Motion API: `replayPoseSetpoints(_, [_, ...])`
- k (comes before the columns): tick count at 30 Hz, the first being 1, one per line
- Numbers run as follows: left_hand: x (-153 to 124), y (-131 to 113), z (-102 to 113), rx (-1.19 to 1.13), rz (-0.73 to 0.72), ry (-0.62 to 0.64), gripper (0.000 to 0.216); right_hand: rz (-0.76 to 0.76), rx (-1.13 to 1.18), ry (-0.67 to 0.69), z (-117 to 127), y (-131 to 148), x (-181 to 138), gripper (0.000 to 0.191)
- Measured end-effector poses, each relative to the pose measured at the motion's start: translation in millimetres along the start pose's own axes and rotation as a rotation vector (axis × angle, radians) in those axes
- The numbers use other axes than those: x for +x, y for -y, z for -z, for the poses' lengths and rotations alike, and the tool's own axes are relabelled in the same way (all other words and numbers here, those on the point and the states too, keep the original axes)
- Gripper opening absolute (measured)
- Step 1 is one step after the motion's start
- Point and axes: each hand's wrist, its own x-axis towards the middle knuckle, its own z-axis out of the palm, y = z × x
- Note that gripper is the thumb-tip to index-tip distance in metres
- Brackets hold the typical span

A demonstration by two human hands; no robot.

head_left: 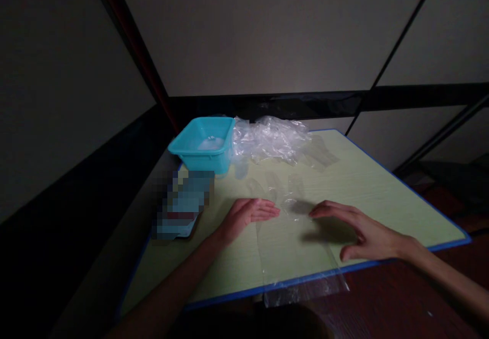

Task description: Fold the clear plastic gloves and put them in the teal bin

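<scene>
Leftmost, one pixelated item (187,201); behind it, one turquoise basin (206,163) containing something whitish (211,143), unidentifiable. Then left hand (248,214), empty, fingers straight; crumpled clear plastic (273,136), uncountable; one clear glove (294,250) flat on table (382,193), overhanging near edge; right hand (362,229), empty, fingers curved.

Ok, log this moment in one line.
left hand: open; right hand: open, above table; clear plastic glove: overhanging near edge; teal basin: far left

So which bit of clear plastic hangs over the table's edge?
The flat piece in front; the crumpled pile lies farther back, beside the turquoise basin.
</scene>
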Motion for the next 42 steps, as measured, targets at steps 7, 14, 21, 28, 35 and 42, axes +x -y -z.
replayPoseSetpoints(7, [0.2,5.6,-4.7,0.073,0.011,-0.013,0.044,0.026,-0.333,0.224,-20.2,10.3,-38.0,0.088])
replayPoseSetpoints(14, [1.4,1.8,-3.8,0.09,0.015,-0.005,0.049,0.118,-0.445,0.202,-29.6,9.3,-29.1,0.061])
replayPoseSetpoints(21, [1.7,1.4,-2.9,0.098,0.017,0.004,0.051,0.014,-0.174,0.127,-19.7,14.3,-19.4,0.047])
replayPoseSetpoints(28, [1.6,3.8,2.8,0.096,0.031,0.044,0.062,-0.173,0.035,-0.089,-12.0,13.3,-8.1,0.033])
replayPoseSetpoints(35, [-4.6,7.3,8.2,0.241,-0.071,0.159,0.082,-0.303,0.301,-0.261,-7.1,1.9,17.2,0.04])
replayPoseSetpoints(42, [-4.6,6.1,-1.4,0.412,-0.042,0.02,0.031,-0.254,0.564,-0.198,-9.0,-12.0,23.2,0.03])
